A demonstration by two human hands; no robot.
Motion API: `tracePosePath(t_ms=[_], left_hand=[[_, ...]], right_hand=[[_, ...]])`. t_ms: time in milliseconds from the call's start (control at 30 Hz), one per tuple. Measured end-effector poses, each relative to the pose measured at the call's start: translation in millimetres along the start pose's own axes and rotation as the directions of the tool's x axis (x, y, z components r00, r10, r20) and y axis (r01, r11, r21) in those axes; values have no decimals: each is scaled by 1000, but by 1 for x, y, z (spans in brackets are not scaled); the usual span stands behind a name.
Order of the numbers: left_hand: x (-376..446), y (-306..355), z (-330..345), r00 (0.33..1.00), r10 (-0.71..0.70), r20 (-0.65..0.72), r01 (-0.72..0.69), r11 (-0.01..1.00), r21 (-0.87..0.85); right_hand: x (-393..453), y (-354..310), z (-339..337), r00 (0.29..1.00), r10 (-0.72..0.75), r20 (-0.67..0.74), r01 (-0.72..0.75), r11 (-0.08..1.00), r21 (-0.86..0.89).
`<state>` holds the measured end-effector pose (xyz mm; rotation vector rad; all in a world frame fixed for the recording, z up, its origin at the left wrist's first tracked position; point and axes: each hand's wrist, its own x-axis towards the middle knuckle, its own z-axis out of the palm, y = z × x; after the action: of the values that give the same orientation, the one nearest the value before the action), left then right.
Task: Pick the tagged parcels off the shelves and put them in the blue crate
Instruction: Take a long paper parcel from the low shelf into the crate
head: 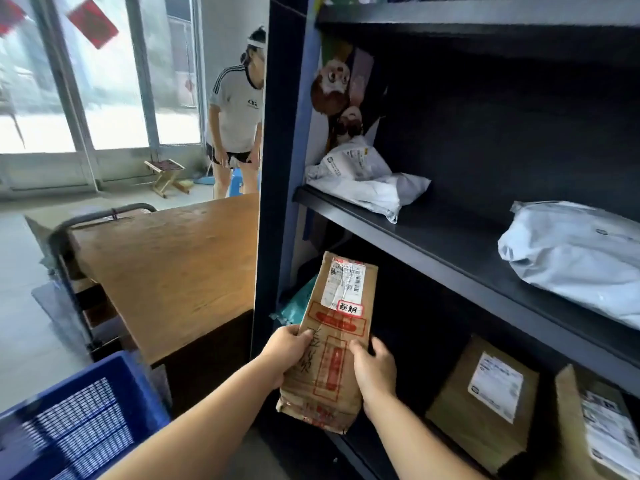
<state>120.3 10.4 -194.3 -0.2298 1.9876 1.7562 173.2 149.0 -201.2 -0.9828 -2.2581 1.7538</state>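
Note:
I hold a long brown paper parcel point(334, 344) with red print, a white shipping label and a small handwritten tag, in front of the dark shelf unit's lower left bay. My left hand point(285, 351) grips its left edge and my right hand point(375, 370) grips its right edge. The blue crate point(79, 420) stands at the lower left, below and left of the parcel. On the middle shelf lie a white poly mailer point(367, 181) and a grey-white bag point(575, 254). Two cardboard boxes point(485, 403) point(599, 427) sit on the lower shelf at right.
A wooden table point(166, 268) stands left of the shelf unit point(450, 244), with a trolley handle point(104, 216) behind it. A person in a white shirt stands at the back near a small folding stool point(166, 173) and glass doors. A teal packet point(294, 303) shows behind the parcel.

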Motion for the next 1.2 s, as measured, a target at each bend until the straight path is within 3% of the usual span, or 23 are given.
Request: tracePosePath(t_ms=[533,867,1200], left_hand=[[-103,-65,-94,995,40,-89,-46,996,-77],[-189,-107,-199,982,-2,-188,-9,998,-58],[-235,-154,-289,951,-71,-300,21,986,-167]], right_hand=[[-113,16,63,994,-85,64,87,996,-29],[-210,23,133,971,-133,197,145,988,-45],[-270,23,208,900,-190,392,237,969,-76]])
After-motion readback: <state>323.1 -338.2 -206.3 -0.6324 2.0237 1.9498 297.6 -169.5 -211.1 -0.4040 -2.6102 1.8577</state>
